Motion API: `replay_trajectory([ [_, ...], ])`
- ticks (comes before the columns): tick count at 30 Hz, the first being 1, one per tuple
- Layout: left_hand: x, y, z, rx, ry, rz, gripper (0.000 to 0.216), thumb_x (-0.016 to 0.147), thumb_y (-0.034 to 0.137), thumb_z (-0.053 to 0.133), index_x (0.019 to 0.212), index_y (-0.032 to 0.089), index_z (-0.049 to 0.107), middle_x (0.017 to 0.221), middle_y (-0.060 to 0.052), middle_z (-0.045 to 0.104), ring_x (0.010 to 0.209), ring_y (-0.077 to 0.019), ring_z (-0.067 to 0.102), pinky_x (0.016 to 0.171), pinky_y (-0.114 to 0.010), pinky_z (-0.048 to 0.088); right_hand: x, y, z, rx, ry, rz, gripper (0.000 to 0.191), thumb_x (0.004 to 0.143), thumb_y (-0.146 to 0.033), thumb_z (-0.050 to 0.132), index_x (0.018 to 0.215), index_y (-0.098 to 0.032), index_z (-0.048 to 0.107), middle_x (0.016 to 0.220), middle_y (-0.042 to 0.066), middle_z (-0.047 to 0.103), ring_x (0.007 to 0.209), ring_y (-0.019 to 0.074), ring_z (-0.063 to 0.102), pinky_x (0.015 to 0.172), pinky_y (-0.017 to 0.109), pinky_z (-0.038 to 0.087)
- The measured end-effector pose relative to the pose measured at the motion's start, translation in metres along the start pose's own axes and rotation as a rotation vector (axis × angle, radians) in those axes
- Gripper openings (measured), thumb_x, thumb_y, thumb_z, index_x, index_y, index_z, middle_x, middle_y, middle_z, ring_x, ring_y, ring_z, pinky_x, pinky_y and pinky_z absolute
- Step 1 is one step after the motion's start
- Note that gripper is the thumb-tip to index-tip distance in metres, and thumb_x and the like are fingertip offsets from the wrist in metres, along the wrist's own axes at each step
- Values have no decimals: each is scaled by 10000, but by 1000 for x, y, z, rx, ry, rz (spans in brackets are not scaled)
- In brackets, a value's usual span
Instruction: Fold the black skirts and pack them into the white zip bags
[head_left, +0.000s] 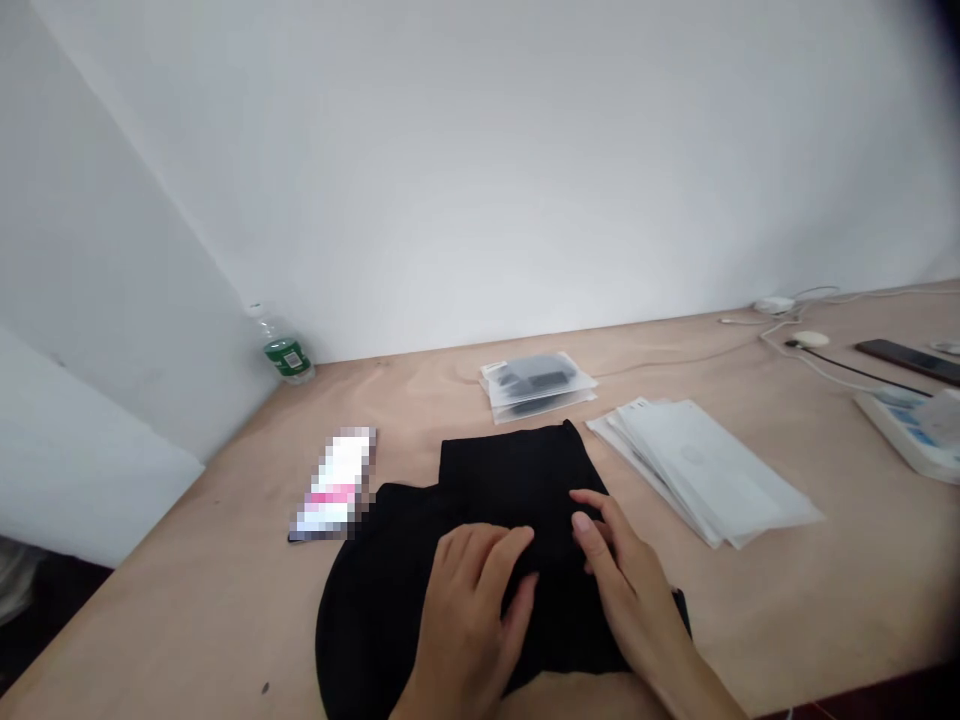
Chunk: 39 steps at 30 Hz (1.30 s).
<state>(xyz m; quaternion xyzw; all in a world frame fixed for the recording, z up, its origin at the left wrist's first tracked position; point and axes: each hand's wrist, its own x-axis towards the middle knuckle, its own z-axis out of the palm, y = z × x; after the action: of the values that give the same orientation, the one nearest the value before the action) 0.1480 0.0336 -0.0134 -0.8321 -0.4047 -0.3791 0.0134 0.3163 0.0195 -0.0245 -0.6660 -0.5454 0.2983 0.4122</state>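
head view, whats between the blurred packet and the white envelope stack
A black cloth lies there in the head view, under the left hand and right hand.

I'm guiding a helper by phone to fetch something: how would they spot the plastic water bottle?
Find the plywood table pushed against the white wall. Look to its far left corner, where the plastic water bottle stands apart from everything else, clear with a green label.

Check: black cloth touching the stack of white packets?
Apart. The head view shows a strip of bare wooden tabletop between the black cloth and the stack of white packets, running from the cloth's top corner down past the right hand.
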Motion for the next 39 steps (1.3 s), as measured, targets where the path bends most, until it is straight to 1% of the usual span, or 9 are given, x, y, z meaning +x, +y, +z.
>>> replay_trajectory([
  [7, -23, -8, 0, 60, -17, -78, 226, 767, 47, 484, 931, 189, 551, 849, -55, 554, 752, -182, 529, 623, -320, 470, 3, -7, 5, -119, 22, -126, 398, 833, -365, 441, 1214, -250, 428, 652, -32, 540, 509, 150, 510, 481, 267, 380],
  [11, -30, -10, -3, 32, -3, -23, 239, 770, 15, 455, 892, 191, 561, 830, -51, 535, 734, -166, 507, 613, -295, 458, -2, -11, 10, -213, -14, -229, 406, 856, -319, 401, 1257, -258, 410, 754, 12, 586, 623, 178, 560, 556, 297, 425],
  [15, -35, -10, -3, 59, -121, -15, 302, 720, -20, 422, 840, 206, 582, 819, -48, 544, 718, -178, 492, 596, -313, 438, 4, -2, 7, -402, -44, -266, 362, 851, -351, 428, 1188, -231, 476, 847, 49, 602, 774, 225, 569, 711, 390, 433],
  [19, -36, -9, -3, 48, -198, -71, 334, 687, -28, 412, 834, 215, 588, 842, -46, 555, 747, -189, 499, 626, -334, 438, 25, 17, -19, -519, 56, -219, 352, 853, -421, 418, 1121, -223, 530, 985, 72, 604, 879, 238, 559, 764, 391, 437],
  [24, -36, -10, -4, 9, -204, -91, 317, 716, -11, 415, 857, 215, 586, 856, -44, 558, 770, -182, 511, 647, -331, 437, 50, 41, -53, -927, 222, -67, 354, 859, -352, 372, 1128, -223, 564, 1257, 83, 508, 1011, 328, 498, 764, 480, 422],
  [31, -28, -9, -16, 9, -154, -67, 213, 766, 57, 476, 887, 205, 570, 859, -47, 559, 771, -175, 522, 650, -332, 445, 59, 53, -62, -977, 212, -24, 358, 874, -273, 307, 1075, -165, 583, 1214, 123, 560, 984, 331, 520, 732, 499, 413],
  [33, -22, -6, -23, 13, -85, -65, 181, 762, 94, 532, 903, 202, 568, 908, -60, 553, 821, -189, 525, 681, -347, 456, 54, 44, -59, -947, 271, -85, 353, 870, -248, 317, 1110, -172, 565, 1231, 109, 552, 1004, 333, 511, 732, 493, 409],
  [36, -11, 1, -34, 67, 57, -31, 239, 757, 98, 569, 972, 203, 577, 1073, -94, 533, 1005, -237, 502, 798, -396, 450, 37, 17, -50, -829, 307, -367, 367, 864, -207, 358, 1201, -204, 503, 1266, 69, 534, 1069, 294, 485, 804, 479, 387],
  [39, 0, 5, -43, 238, 90, 13, 320, 775, 142, 576, 1076, 250, 580, 1270, -92, 480, 1205, -319, 383, 902, -490, 380, 19, -12, -37, -696, 124, -716, 438, 831, -124, 400, 1248, -245, 457, 1285, 12, 526, 1150, 234, 443, 977, 489, 272],
])
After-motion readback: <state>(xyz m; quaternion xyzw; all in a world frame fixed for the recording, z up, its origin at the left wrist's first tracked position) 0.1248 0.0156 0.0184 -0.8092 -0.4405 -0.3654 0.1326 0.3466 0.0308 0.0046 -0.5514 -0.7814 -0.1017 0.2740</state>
